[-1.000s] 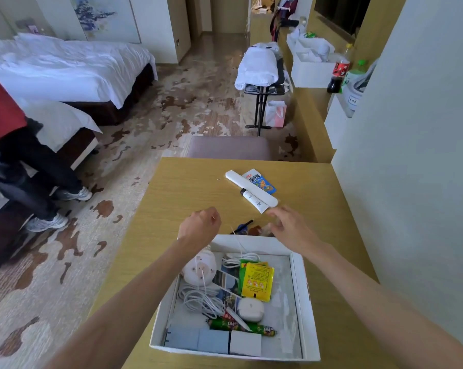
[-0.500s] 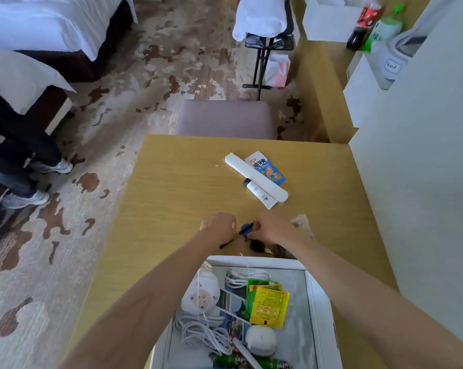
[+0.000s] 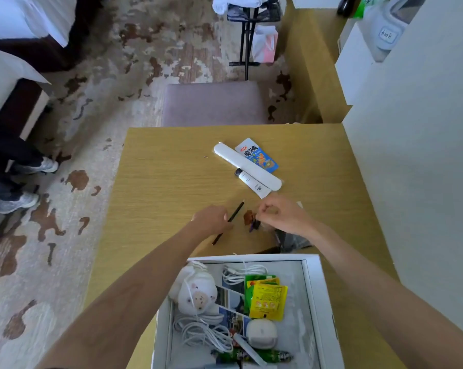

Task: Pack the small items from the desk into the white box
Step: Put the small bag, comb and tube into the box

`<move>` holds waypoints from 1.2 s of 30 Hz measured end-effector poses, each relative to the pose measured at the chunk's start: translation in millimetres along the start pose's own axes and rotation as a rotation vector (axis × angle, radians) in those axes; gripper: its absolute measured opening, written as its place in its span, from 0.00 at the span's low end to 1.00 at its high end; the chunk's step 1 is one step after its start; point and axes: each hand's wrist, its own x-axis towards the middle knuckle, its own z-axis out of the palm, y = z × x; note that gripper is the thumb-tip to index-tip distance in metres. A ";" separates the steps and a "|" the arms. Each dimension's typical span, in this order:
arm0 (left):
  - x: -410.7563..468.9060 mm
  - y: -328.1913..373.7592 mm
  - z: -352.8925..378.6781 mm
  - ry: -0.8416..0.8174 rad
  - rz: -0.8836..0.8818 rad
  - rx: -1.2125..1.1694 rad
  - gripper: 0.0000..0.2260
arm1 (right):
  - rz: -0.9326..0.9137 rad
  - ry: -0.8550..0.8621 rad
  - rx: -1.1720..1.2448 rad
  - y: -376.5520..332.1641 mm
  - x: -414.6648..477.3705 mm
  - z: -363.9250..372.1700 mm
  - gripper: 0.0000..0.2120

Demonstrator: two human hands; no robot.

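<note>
A person's left hand (image 3: 211, 218) closes its fingers around a thin dark stick (image 3: 229, 222), apparently a pencil or liner, lying slantwise on the desk (image 3: 158, 182), while the right hand (image 3: 283, 215) pinches at a small cluster of brown and dark items (image 3: 251, 219) just beside it. The white box (image 3: 321, 302) sits at the near edge, already holding cables, sachets, a plush pouch and a small round case. A long white case (image 3: 247, 166), a small tube (image 3: 253, 183) and a blue packet (image 3: 259, 155) wait farther back. The step in hand appears to be picking up; next, both hands need to carry their finds back over the box rim and release them.
</note>
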 end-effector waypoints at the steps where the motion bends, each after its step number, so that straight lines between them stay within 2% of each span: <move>1: -4.3 -1.0 -4.7 0.026 0.012 -0.063 0.12 | -0.007 0.010 0.053 -2.3 -6.7 -4.5 0.07; 5: -34.7 -2.0 -22.7 0.214 0.072 -0.364 0.09 | -0.091 0.082 0.312 -19.9 -37.7 -16.1 0.06; 9: -83.9 1.3 -32.3 0.418 0.209 -0.546 0.01 | -0.123 0.186 0.587 -36.1 -77.2 -15.3 0.07; 13: -151.6 7.0 -24.1 0.547 0.261 -0.663 0.08 | -0.189 0.168 0.710 -48.2 -117.8 -3.0 0.07; 17: -213.4 3.7 4.5 0.543 0.256 -0.775 0.07 | -0.222 0.063 0.641 -54.7 -151.0 20.2 0.06; 22: -260.4 -2.1 48.6 0.536 0.176 -0.868 0.05 | -0.213 0.000 0.235 -49.6 -164.4 71.2 0.09; 29: -293.5 -18.6 83.4 0.520 0.182 -0.728 0.05 | -0.131 0.015 -0.070 -31.8 -156.0 117.5 0.11; 33: -293.6 -28.7 87.5 0.466 0.198 -0.591 0.05 | -0.062 0.029 0.026 -30.8 -162.8 107.3 0.11; 36: -289.2 -29.8 98.3 0.422 0.234 -0.428 0.06 | -0.088 0.109 0.223 -34.3 -180.5 88.2 0.14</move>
